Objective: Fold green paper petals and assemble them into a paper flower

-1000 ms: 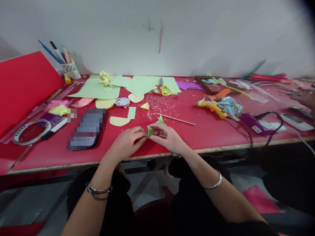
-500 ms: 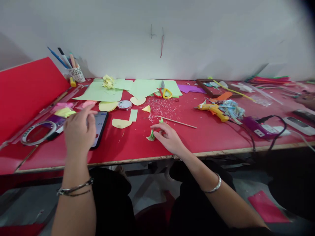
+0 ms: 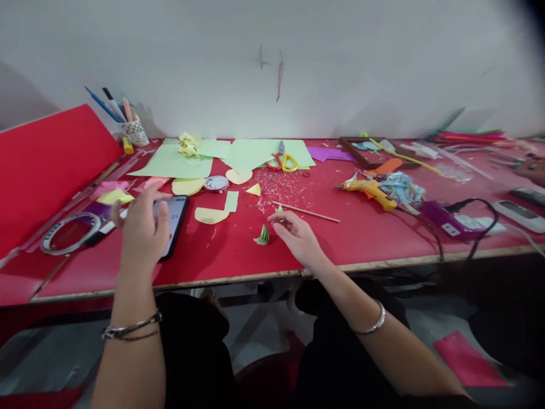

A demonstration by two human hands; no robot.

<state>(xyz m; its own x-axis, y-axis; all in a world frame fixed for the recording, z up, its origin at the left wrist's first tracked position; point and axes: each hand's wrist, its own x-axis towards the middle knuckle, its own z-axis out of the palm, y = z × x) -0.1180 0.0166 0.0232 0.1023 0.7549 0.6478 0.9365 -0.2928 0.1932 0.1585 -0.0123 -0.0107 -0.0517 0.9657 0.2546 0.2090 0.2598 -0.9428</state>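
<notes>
My left hand (image 3: 145, 227) hovers at the left edge of a phone (image 3: 175, 227), partly covering its lit screen. Its fingers are apart and hold nothing. My right hand (image 3: 297, 237) rests low over the red table with loosely bent fingers and nothing visible in them. Just left of its fingertips, a small striped green curled paper piece (image 3: 263, 234) lies apart from the hand. Another small green pointed piece (image 3: 279, 210) shows behind the fingers, partly hidden. A thin wooden stick (image 3: 306, 212) lies beyond this hand.
Scissors (image 3: 281, 159) lie on pale green paper sheets (image 3: 249, 150). Paper cutouts (image 3: 212, 215), tiny shreds and a tape roll (image 3: 70, 233) lie about. On the right are a yellow glue gun (image 3: 369, 191), a purple power adapter (image 3: 451, 220) and cables. Another person's hand (image 3: 532, 169) shows at far right.
My right hand has drawn slightly right, away from the striped green paper piece, which now shows fully. My left hand has shifted a little, its fingers more spread, over the phone's edge.
</notes>
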